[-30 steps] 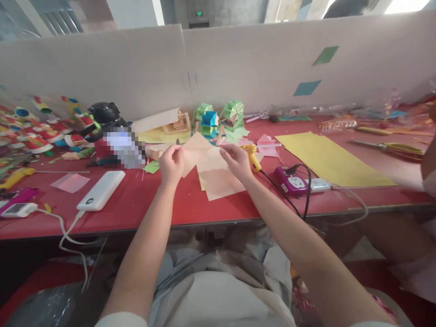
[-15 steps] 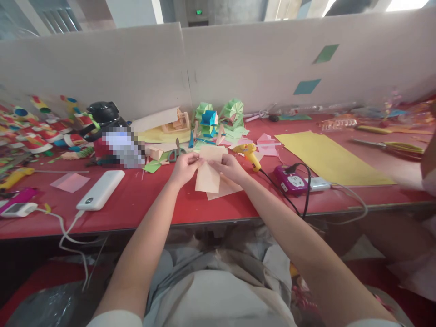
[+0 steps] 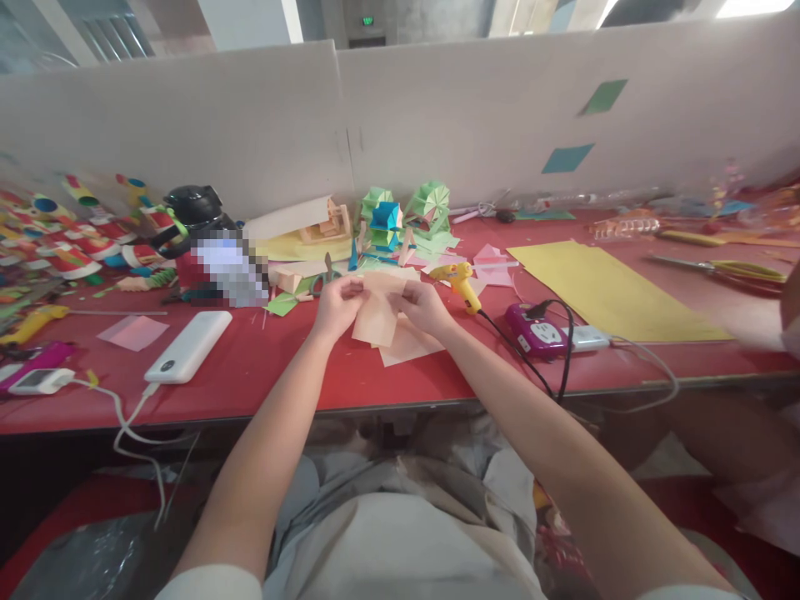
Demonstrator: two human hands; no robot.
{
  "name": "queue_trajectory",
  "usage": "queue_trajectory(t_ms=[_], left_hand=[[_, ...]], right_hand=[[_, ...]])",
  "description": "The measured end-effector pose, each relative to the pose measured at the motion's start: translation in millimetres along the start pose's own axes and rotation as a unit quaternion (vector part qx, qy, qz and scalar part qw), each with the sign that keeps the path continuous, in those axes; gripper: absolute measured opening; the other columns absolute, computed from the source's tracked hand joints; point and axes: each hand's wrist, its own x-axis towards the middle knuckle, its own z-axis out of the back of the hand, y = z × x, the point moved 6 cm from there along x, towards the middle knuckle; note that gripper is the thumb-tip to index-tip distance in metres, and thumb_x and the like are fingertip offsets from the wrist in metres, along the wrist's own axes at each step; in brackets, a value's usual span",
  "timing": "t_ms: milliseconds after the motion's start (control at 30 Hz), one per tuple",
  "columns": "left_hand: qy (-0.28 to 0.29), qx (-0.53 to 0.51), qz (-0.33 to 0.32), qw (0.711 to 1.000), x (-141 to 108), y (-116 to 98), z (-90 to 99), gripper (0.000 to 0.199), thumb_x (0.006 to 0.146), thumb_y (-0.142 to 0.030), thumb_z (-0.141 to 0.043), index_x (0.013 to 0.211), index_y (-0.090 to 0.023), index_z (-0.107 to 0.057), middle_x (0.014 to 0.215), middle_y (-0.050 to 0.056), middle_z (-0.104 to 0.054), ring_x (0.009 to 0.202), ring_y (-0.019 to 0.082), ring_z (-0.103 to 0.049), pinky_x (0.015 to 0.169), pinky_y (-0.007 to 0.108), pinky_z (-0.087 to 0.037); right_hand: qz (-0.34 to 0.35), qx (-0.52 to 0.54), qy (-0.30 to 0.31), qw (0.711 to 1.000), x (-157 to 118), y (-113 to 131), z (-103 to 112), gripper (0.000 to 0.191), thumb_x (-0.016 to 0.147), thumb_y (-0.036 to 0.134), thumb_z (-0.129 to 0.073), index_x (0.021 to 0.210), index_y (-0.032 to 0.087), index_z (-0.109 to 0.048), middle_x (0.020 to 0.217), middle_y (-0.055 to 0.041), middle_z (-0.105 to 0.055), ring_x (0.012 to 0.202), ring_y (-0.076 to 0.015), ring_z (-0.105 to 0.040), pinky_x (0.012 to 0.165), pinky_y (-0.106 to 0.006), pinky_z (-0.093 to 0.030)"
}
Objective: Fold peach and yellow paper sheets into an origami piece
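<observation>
Between my two hands is a pale peach sheet of paper (image 3: pixel 377 317), its lower part hanging toward me. My left hand (image 3: pixel 339 307) pinches its left side, and my right hand (image 3: pixel 426 307) pinches its right side. Beneath it, another peach piece of paper (image 3: pixel 409 342) lies flat on the red table (image 3: pixel 275 358). Scissors (image 3: pixel 328 271) lie just beyond my left hand, partly hidden. A yellow hot glue gun (image 3: pixel 461 286) rests to the right of my right hand. Behind the paper stand a blue and green folded-paper model (image 3: pixel 385 223) and green paper fans (image 3: pixel 431 202).
A white power bank (image 3: pixel 188 348) with a cable lies left. At right are a purple power strip (image 3: pixel 534 330), a large yellow sheet (image 3: pixel 612 292) and scissors (image 3: pixel 743 271). Another person's arm (image 3: pixel 759 325) reaches in at the right edge. A grey partition (image 3: pixel 450 125) backs the table.
The hanging part of the peach paper has swung slightly left and bends more between my hands. Both hands keep their hold in nearly the same place.
</observation>
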Motion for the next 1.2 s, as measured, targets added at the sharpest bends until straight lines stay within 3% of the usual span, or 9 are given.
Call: queue_trajectory(t_ms=[100,267,433,533,667,767,867,1033,1200], left_hand=[[0.005,-0.011,-0.005,1.000,0,1,-0.8,0.017,0.069,-0.030,-0.072,0.080,-0.017,-0.072,0.087,0.006,-0.073,0.082,0.021,-0.067,0.075,0.033,-0.053],[0.021,-0.114,0.089,0.989,-3,4,-3.2,0.017,0.070,-0.030,-0.068,0.080,-0.017,-0.073,0.089,0.007,-0.074,0.086,0.023,-0.068,0.073,0.034,-0.054],[0.107,-0.193,0.146,0.964,-9,-2,-16.3,0.038,0.077,-0.047,-0.068,0.102,-0.018,-0.069,0.101,0.010,-0.072,0.094,0.026,-0.068,0.079,0.038,-0.055],[0.090,-0.157,0.141,0.973,-8,6,-14.8,0.056,0.065,-0.042,-0.083,0.113,-0.019,-0.064,0.100,0.010,-0.072,0.092,0.025,-0.069,0.078,0.037,-0.055],[0.019,-0.117,0.137,0.983,-4,17,-3.6,0.054,0.055,-0.038,-0.088,0.099,-0.015,-0.067,0.092,0.011,-0.074,0.084,0.024,-0.070,0.076,0.036,-0.056],[0.015,-0.095,0.122,0.988,-3,15,-1.5,0.048,0.057,-0.039,-0.087,0.095,-0.015,-0.070,0.090,0.011,-0.075,0.081,0.024,-0.070,0.073,0.036,-0.056],[0.044,-0.080,0.085,0.992,-5,5,-6.6,0.046,0.059,-0.040,-0.087,0.096,-0.016,-0.073,0.090,0.011,-0.076,0.084,0.025,-0.071,0.075,0.037,-0.057],[0.042,-0.079,0.058,0.994,-4,3,-9.0,0.042,0.064,-0.042,-0.084,0.096,-0.016,-0.076,0.095,0.011,-0.076,0.089,0.027,-0.071,0.081,0.040,-0.057],[0.018,-0.053,0.053,0.997,-3,7,-3.7,0.038,0.063,-0.044,-0.084,0.087,-0.015,-0.076,0.089,0.010,-0.077,0.087,0.026,-0.071,0.082,0.039,-0.056]], right_hand=[[-0.008,0.012,-0.007,1.000,1,0,1,0.030,0.078,0.034,-0.061,0.097,0.016,-0.076,0.081,-0.0053,-0.073,0.068,-0.0178,-0.065,0.063,-0.032,-0.055],[0.003,0.035,0.000,0.999,2,5,3,0.032,0.073,0.024,-0.058,0.098,0.021,-0.078,0.103,-0.0057,-0.075,0.090,-0.0238,-0.070,0.072,-0.036,-0.058],[0.037,-0.049,-0.032,0.998,-1,7,9,0.037,0.073,0.014,-0.049,0.091,0.023,-0.079,0.100,-0.0035,-0.076,0.103,-0.0242,-0.068,0.094,-0.041,-0.053],[0.050,-0.069,-0.046,0.995,-2,10,10,0.036,0.075,0.014,-0.050,0.094,0.023,-0.079,0.108,-0.0039,-0.074,0.109,-0.0237,-0.066,0.100,-0.041,-0.050],[0.028,-0.030,-0.016,0.999,-1,13,7,0.031,0.078,0.022,-0.053,0.098,0.021,-0.077,0.120,-0.0069,-0.070,0.111,-0.0243,-0.064,0.093,-0.038,-0.053],[-0.014,0.030,-0.005,0.999,-1,14,6,0.031,0.083,0.032,-0.053,0.103,0.021,-0.073,0.120,-0.0082,-0.068,0.105,-0.0227,-0.065,0.083,-0.035,-0.055],[-0.008,0.020,-0.001,1.000,-1,16,4,0.036,0.082,0.043,-0.063,0.108,0.019,-0.068,0.109,-0.0087,-0.070,0.095,-0.0203,-0.066,0.077,-0.031,-0.054],[-0.024,0.009,0.014,1.000,0,6,0,0.041,0.079,0.053,-0.067,0.094,0.016,-0.064,0.077,-0.0045,-0.067,0.066,-0.0153,-0.061,0.056,-0.025,-0.046],[-0.041,0.050,0.015,0.998,1,4,2,0.042,0.075,0.056,-0.070,0.090,0.017,-0.064,0.076,-0.0039,-0.067,0.067,-0.0154,-0.061,0.055,-0.025,-0.045]])
